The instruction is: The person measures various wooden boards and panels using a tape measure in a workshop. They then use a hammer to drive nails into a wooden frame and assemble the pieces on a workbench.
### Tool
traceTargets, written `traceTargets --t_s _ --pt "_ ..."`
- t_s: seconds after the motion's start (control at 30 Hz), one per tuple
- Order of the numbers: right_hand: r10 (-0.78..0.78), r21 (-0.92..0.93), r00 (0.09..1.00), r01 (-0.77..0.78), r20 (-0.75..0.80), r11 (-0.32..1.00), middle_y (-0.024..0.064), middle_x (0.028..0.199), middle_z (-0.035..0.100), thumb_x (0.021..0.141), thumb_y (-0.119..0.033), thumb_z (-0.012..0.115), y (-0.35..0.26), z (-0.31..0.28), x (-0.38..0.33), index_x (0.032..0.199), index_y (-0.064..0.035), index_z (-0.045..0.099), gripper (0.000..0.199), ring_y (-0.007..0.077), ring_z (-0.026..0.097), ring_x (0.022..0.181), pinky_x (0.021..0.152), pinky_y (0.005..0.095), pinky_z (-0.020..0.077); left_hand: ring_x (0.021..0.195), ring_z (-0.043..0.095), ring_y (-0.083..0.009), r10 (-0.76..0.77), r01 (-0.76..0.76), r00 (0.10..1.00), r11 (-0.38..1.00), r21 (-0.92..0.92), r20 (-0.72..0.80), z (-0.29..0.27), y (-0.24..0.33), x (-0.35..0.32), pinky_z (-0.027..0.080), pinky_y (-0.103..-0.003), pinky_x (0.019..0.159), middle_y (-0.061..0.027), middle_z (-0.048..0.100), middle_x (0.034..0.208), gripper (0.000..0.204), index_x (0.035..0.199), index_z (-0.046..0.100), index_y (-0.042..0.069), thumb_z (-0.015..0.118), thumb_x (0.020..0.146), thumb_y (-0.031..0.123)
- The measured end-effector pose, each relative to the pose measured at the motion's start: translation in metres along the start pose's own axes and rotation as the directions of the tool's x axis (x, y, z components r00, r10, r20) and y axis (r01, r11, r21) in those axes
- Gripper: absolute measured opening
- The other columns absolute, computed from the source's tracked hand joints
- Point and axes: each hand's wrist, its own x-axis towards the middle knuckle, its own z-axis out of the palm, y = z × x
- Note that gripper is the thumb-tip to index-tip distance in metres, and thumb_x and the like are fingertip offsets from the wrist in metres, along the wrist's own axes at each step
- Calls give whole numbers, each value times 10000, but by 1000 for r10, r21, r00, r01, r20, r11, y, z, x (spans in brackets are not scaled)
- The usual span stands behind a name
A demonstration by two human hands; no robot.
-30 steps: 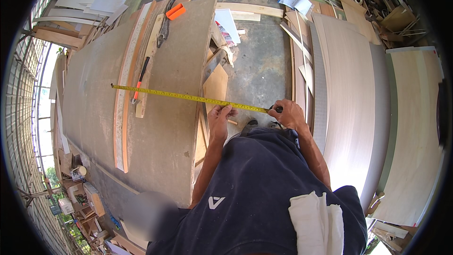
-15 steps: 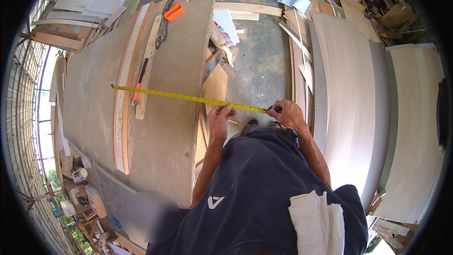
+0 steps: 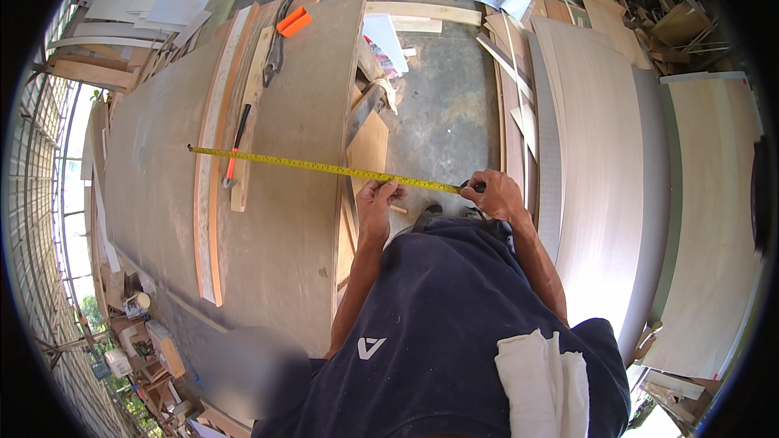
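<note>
A yellow tape measure [image 3: 312, 166] stretches from my right hand leftward across a large brown board [image 3: 300, 97], over the strips lying there. My right hand [image 3: 495, 193] is closed around its dark case, which my fingers partly cover. Near the board's right edge, my left hand [image 3: 378, 201] pinches the blade from below, thumb on it. The hooked free end reaches past a long edge-banded wooden strip [image 3: 208, 195]. Beneath the blade lies a hammer [image 3: 237, 146] with an orange and black handle, beside a narrow wooden slat [image 3: 251, 130].
An orange block-like piece [image 3: 294, 22] and a dark strap-like item [image 3: 276, 57] lie at the board's far end. Pale wood panels [image 3: 596, 162] are stacked to my right. Papers [image 3: 503, 0] rest beyond them. Offcuts [image 3: 369, 150] lean below the board's right edge.
The view has shifted slightly, and the tape's free end sits a little further left. Both hands keep the same grip on the tape measure.
</note>
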Motion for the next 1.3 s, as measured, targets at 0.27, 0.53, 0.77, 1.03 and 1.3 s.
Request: traceTargets --t_s 0.27,0.53,0.77,1.03,1.3 --pt "27 33 999 -26 -17 999 145 947 725 821 -391 767 -6 -6 15 893 -103 768 297 328 686 881 795 441 526 797 684 -201 -28 27 999 999 26 42 3 8 25 549 -332 789 -119 708 900 147 1039 658 -43 622 975 84" --pt "90 84 995 -86 -40 993 151 951 725 814 -369 748 11 -26 49 881 -96 763 281 336 687 915 801 439 526 792 679 -193 -71 64 991 996 64 113 33 9 76 541 -329 787 -117 708 897 146 1032 657 -40 616 978 90" --pt "141 203 990 -132 -30 970 167 942 719 821 -320 746 55 -63 116 902 -89 764 245 347 687 912 809 448 522 775 683 -183 -135 120 981 986 118 137 100 1 161 539 -309 758 -108 706 875 131 1014 666 -36 631 960 78" --pt "-75 365 997 73 -9 928 233 1035 702 811 -169 753 78 -181 250 1086 -4 685 328 392 680 946 858 439 523 768 685 -177 -144 120 978 981 153 153 230 4 294 536 -307 755 -106 713 867 154 1012 672 -38 650 940 96" --pt "-252 194 967 253 -26 948 248 931 701 809 -196 732 65 -302 415 1164 -23 619 411 397 694 896 824 458 529 768 675 -149 -59 57 996 998 40 62 353 35 412 532 -277 734 -85 710 875 167 1006 685 -34 673 948 123"
